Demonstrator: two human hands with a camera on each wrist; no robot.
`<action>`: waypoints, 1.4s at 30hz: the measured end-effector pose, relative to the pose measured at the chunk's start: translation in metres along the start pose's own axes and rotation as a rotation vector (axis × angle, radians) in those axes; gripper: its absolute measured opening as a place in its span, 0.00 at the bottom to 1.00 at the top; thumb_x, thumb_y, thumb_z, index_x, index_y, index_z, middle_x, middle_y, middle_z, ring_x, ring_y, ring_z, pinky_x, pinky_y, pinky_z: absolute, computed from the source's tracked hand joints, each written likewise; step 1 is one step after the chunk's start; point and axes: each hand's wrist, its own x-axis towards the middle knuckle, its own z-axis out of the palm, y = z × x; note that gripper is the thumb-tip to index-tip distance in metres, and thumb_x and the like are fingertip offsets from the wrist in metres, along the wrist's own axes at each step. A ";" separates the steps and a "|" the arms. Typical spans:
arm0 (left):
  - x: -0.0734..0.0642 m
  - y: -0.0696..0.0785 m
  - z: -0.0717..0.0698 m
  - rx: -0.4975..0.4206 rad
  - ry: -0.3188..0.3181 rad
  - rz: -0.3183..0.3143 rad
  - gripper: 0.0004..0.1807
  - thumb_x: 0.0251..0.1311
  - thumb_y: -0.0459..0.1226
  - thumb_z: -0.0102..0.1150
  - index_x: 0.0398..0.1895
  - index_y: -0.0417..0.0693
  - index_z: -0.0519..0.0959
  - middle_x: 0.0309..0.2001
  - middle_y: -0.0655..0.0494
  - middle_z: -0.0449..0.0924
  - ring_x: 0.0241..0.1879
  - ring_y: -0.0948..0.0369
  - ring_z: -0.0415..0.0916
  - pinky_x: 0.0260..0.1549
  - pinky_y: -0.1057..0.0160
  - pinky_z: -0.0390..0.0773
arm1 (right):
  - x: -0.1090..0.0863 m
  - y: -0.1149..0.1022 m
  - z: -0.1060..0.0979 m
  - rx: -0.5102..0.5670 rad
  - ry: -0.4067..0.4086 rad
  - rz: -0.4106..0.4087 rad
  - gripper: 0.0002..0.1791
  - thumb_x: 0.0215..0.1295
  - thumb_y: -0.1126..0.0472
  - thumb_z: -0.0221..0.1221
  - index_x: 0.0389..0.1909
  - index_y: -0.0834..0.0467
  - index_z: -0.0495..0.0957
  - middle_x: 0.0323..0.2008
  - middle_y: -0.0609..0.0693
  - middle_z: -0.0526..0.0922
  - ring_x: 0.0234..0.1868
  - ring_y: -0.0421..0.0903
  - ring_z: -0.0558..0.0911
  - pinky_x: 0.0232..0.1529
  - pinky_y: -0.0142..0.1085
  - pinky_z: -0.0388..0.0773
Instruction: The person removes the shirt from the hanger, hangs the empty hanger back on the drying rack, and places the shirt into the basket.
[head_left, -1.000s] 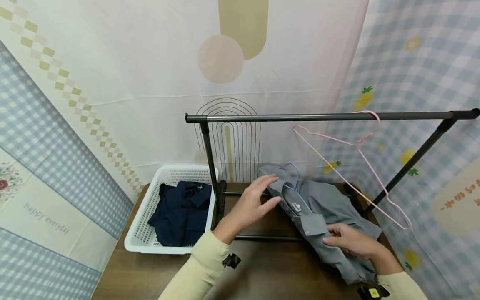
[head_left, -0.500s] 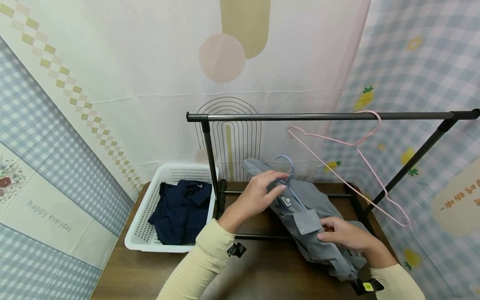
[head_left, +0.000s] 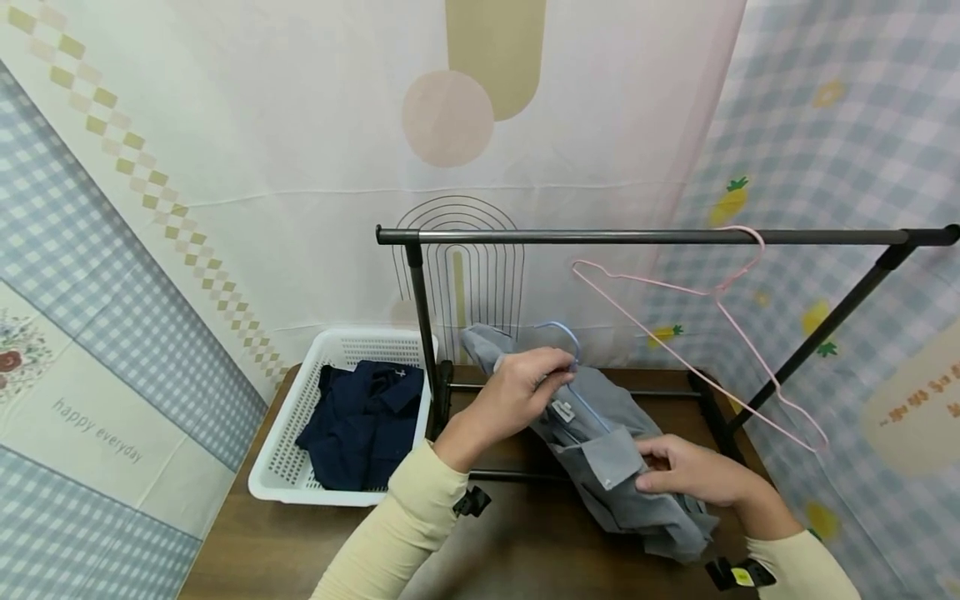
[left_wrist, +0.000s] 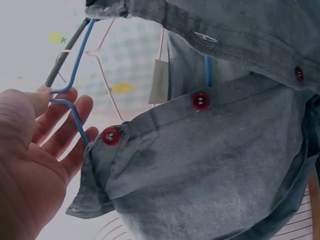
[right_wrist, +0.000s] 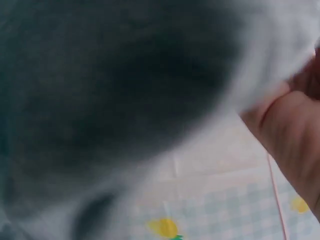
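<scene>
A grey button-up shirt [head_left: 637, 521] is held up off the table in front of the rack, with a blue hanger [head_left: 592, 408] inside it. The hanger's hook sticks out at the neck. My left hand [head_left: 517, 387] pinches the hanger just below the hook; the left wrist view shows thumb and forefinger on the blue wire [left_wrist: 82, 57]. Red buttons [left_wrist: 201, 101] run along the shirt's front. My right hand [head_left: 690, 471] grips the shirt near its collar [head_left: 611, 457], thumb on top, some fingers hidden by cloth. Blurred grey fabric [right_wrist: 125, 90] fills much of the right wrist view.
A black garment rack [head_left: 540, 237] stands over the wooden table [head_left: 540, 542]. From its bar hangs a pink hanger [head_left: 652, 342], right of the shirt. To the left, a white basket [head_left: 277, 454] holds folded navy clothing [head_left: 367, 425]. Patterned cloth hangs behind.
My left hand has gone from fingers apart beside the shirt to pinching the blue hanger. The shirt and hanger have shifted left, my right hand keeping its grip on the cloth.
</scene>
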 end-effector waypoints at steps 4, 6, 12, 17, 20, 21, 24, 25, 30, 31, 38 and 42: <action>0.001 0.002 -0.002 0.036 0.004 0.009 0.05 0.71 0.32 0.62 0.45 0.40 0.84 0.41 0.52 0.86 0.41 0.62 0.83 0.46 0.72 0.81 | -0.006 -0.007 -0.001 -0.076 0.069 0.050 0.31 0.80 0.69 0.49 0.76 0.78 0.52 0.62 0.56 0.81 0.56 0.38 0.83 0.51 0.34 0.83; 0.002 0.004 -0.002 0.042 0.006 0.009 0.05 0.70 0.32 0.62 0.45 0.40 0.84 0.40 0.52 0.86 0.41 0.62 0.83 0.46 0.72 0.81 | -0.008 -0.011 -0.001 -0.132 0.116 0.069 0.35 0.80 0.68 0.50 0.77 0.78 0.46 0.69 0.66 0.73 0.61 0.36 0.81 0.56 0.34 0.82; 0.005 0.008 -0.003 0.073 0.005 0.026 0.06 0.72 0.34 0.61 0.45 0.41 0.84 0.41 0.54 0.85 0.42 0.63 0.82 0.46 0.73 0.80 | -0.020 -0.027 0.004 -0.336 0.302 0.066 0.38 0.78 0.66 0.54 0.83 0.59 0.48 0.74 0.73 0.61 0.64 0.26 0.74 0.57 0.28 0.79; 0.003 0.012 -0.006 0.141 0.028 0.018 0.06 0.71 0.34 0.61 0.47 0.43 0.84 0.39 0.55 0.84 0.37 0.64 0.80 0.41 0.71 0.80 | -0.019 -0.042 0.020 -0.640 0.501 -0.024 0.37 0.76 0.65 0.59 0.81 0.47 0.58 0.71 0.58 0.72 0.62 0.29 0.77 0.55 0.28 0.80; 0.003 0.016 -0.009 0.185 0.048 0.021 0.06 0.71 0.34 0.62 0.47 0.43 0.83 0.38 0.56 0.82 0.34 0.65 0.78 0.38 0.71 0.80 | -0.010 -0.049 0.028 -0.805 0.589 -0.056 0.35 0.73 0.64 0.62 0.78 0.45 0.64 0.69 0.50 0.77 0.59 0.30 0.79 0.53 0.28 0.81; 0.004 0.017 -0.010 0.200 0.053 0.027 0.06 0.71 0.34 0.62 0.47 0.43 0.83 0.37 0.57 0.82 0.34 0.65 0.78 0.37 0.71 0.80 | -0.007 -0.050 0.029 -0.839 0.604 -0.063 0.35 0.72 0.63 0.63 0.77 0.45 0.66 0.68 0.50 0.77 0.58 0.30 0.80 0.51 0.29 0.81; 0.008 0.023 -0.013 0.235 0.061 0.054 0.07 0.72 0.35 0.61 0.48 0.43 0.83 0.38 0.57 0.82 0.33 0.66 0.77 0.37 0.72 0.80 | -0.001 -0.052 0.030 -0.902 0.628 -0.083 0.33 0.70 0.63 0.65 0.74 0.46 0.70 0.66 0.49 0.79 0.49 0.30 0.81 0.42 0.30 0.82; 0.009 0.025 -0.014 0.247 0.062 0.063 0.07 0.72 0.35 0.61 0.48 0.43 0.83 0.38 0.57 0.82 0.33 0.66 0.77 0.37 0.72 0.80 | 0.001 -0.052 0.030 -0.918 0.634 -0.086 0.32 0.70 0.63 0.65 0.74 0.46 0.71 0.65 0.48 0.79 0.47 0.30 0.81 0.40 0.31 0.81; 0.013 0.033 -0.018 0.294 0.078 0.063 0.08 0.71 0.36 0.62 0.48 0.43 0.84 0.39 0.56 0.83 0.34 0.65 0.80 0.38 0.70 0.82 | 0.005 -0.052 0.027 -0.991 0.669 -0.107 0.32 0.69 0.63 0.66 0.72 0.46 0.73 0.64 0.47 0.81 0.51 0.34 0.83 0.41 0.32 0.82; 0.014 0.034 -0.020 0.297 0.083 0.055 0.08 0.70 0.36 0.63 0.48 0.43 0.84 0.39 0.56 0.84 0.34 0.65 0.81 0.38 0.69 0.82 | 0.006 -0.052 0.026 -0.999 0.670 -0.109 0.32 0.69 0.63 0.66 0.73 0.46 0.73 0.65 0.47 0.81 0.53 0.35 0.83 0.44 0.33 0.82; 0.017 0.037 -0.035 0.305 0.103 -0.006 0.09 0.71 0.36 0.63 0.49 0.43 0.85 0.39 0.55 0.84 0.33 0.62 0.82 0.35 0.67 0.82 | 0.025 -0.053 0.019 -0.962 0.678 -0.194 0.30 0.70 0.67 0.65 0.71 0.47 0.75 0.61 0.47 0.83 0.38 0.32 0.79 0.36 0.30 0.76; 0.019 0.039 -0.041 0.307 0.114 -0.041 0.09 0.71 0.36 0.62 0.49 0.43 0.84 0.37 0.55 0.83 0.31 0.62 0.79 0.32 0.66 0.81 | 0.037 -0.052 0.017 -0.935 0.687 -0.226 0.29 0.71 0.67 0.63 0.70 0.47 0.75 0.57 0.47 0.84 0.33 0.32 0.75 0.34 0.29 0.73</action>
